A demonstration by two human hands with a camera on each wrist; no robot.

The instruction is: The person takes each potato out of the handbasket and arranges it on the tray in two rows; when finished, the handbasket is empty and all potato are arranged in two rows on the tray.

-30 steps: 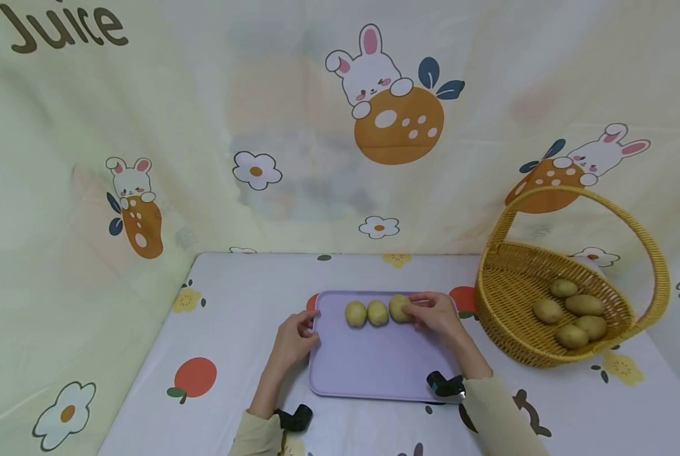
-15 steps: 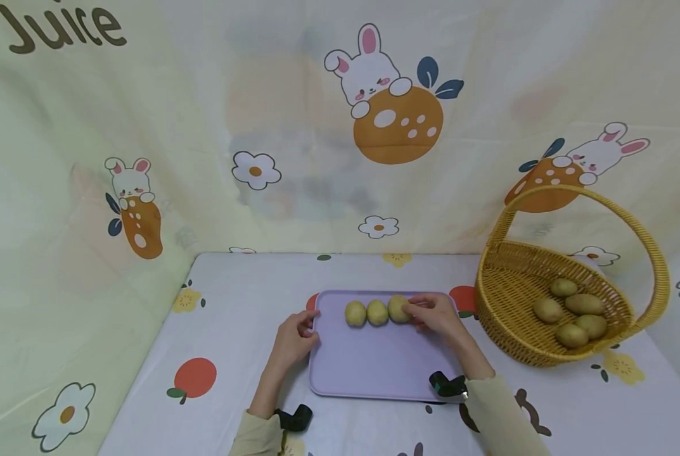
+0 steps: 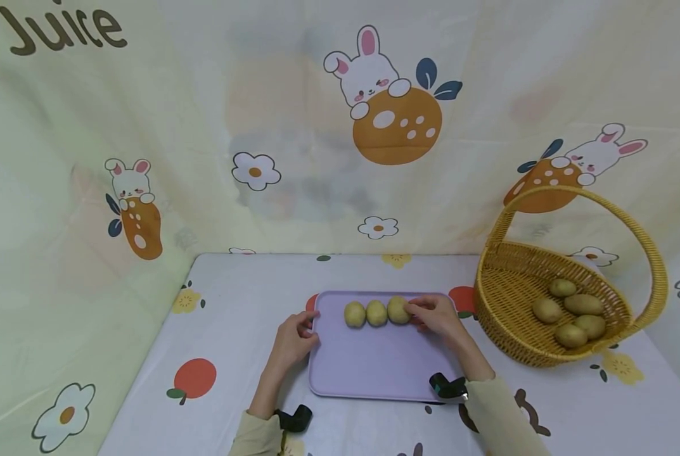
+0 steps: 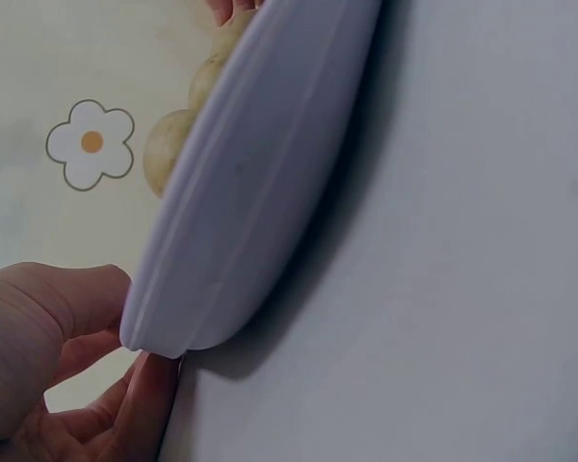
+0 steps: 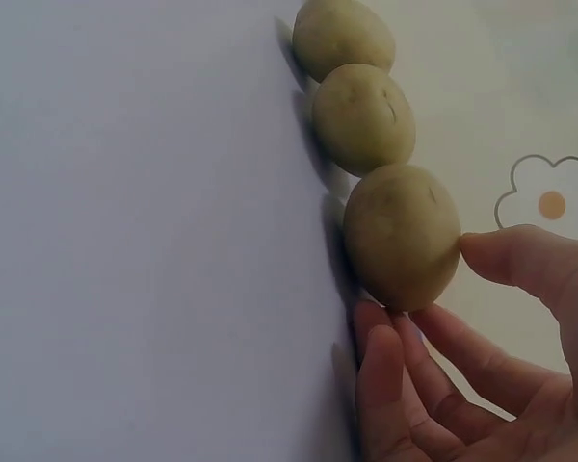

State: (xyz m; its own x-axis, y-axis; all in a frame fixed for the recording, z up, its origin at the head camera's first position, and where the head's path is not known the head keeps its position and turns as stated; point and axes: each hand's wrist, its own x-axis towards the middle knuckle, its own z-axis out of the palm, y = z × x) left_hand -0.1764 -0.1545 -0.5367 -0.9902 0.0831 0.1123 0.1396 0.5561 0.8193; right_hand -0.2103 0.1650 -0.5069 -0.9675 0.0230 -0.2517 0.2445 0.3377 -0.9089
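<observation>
Three potatoes stand in a row along the far side of a lilac tray (image 3: 374, 367): a left potato (image 3: 355, 314), a middle potato (image 3: 376, 313) and a right potato (image 3: 398, 310). My right hand (image 3: 435, 315) holds the right potato from its right side. In the right wrist view the thumb touches this potato (image 5: 402, 238) and the fingers lie at its near end; it touches the middle potato (image 5: 364, 118). At the tray's left edge, my left hand (image 3: 294, 339) pinches the rim, thumb above and fingers below, as the left wrist view shows of the tray (image 4: 241, 192).
A yellow wicker basket (image 3: 496, 339) with a tall handle stands right of the tray, holding several potatoes (image 3: 583, 305). A patterned white cloth (image 3: 248, 285) covers the table. Behind it hangs a curtain (image 3: 294, 221) with rabbit prints. Black wrist cameras sit on both wrists.
The right potato has shifted very slightly left toward the middle one, with my right hand on it. The left hand and tray stay where they were.
</observation>
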